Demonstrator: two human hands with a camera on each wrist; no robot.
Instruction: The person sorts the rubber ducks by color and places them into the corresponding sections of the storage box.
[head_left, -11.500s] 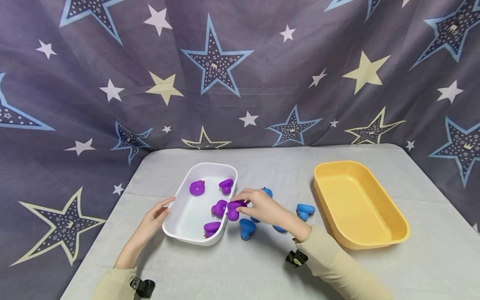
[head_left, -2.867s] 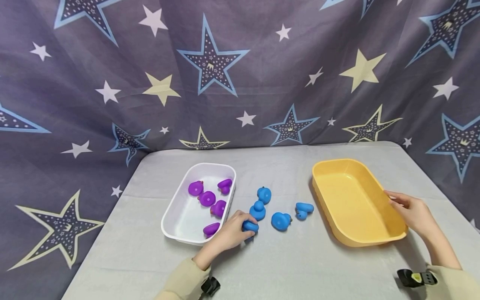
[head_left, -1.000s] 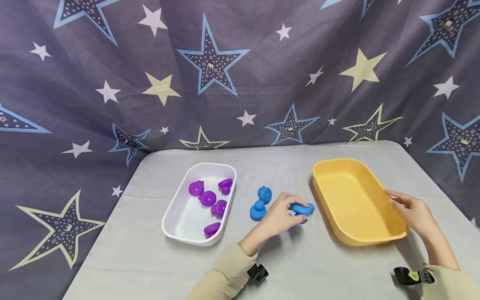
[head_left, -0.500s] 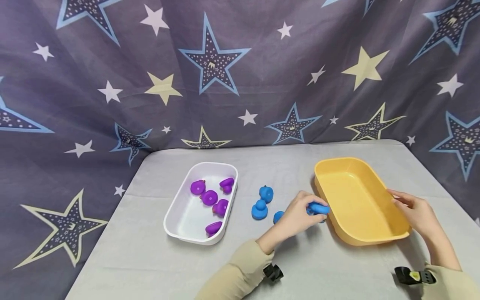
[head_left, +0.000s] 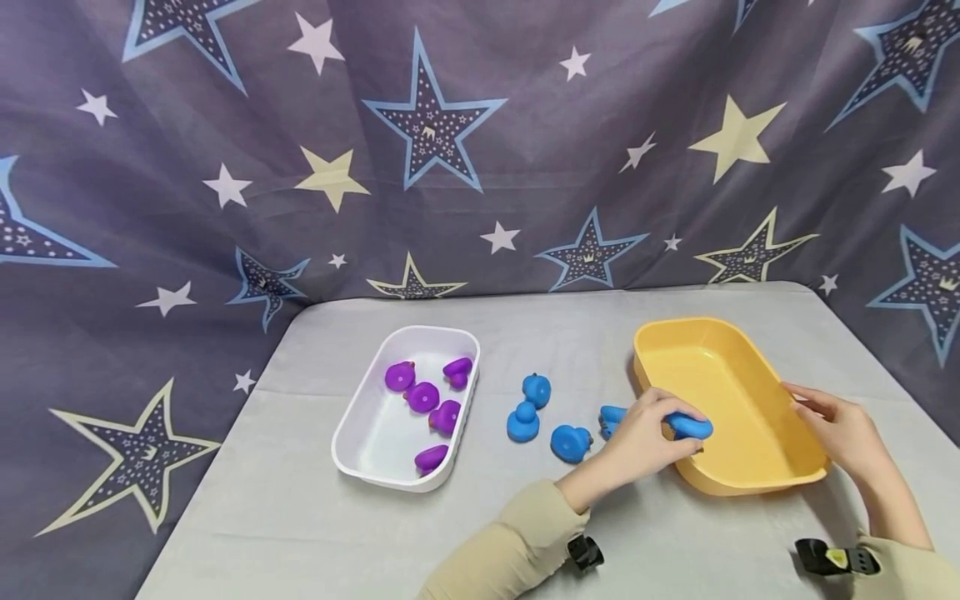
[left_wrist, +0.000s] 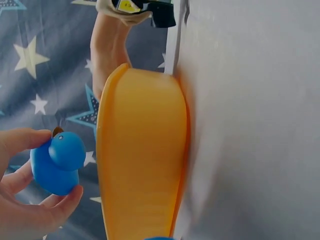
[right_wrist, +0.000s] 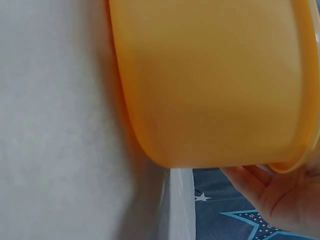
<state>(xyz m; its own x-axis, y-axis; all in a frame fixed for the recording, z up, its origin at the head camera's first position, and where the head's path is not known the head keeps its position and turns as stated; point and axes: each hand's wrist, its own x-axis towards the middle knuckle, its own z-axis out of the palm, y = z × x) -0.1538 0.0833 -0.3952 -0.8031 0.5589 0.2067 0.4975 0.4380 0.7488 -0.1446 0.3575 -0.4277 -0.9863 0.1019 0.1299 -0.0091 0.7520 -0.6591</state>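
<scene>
While the right hand (head_left: 843,429) touches the right rim of the tray (head_left: 750,408), the left hand (head_left: 645,437) holds a blue duck (head_left: 692,427) above the tray's left side. The left thumb and fingers are parted only by the duck's width and pinch it from either side; the right ones are slightly bent, and I cannot tell whether they grip the rim or merely rest against it. What counts is how the duck sits over the tray: it hangs clear of the left rim, tilted, apparently head lowest, its visible length roughly across the tray's long axis, which runs from near to far. The left hand is plainly the nearer one, the right being across the tray. Four other ducks (head_left: 571,444) lie left of the tray, and farther left stands a white tub (head_left: 382,442) with five purple ducks (head_left: 423,397).
</scene>
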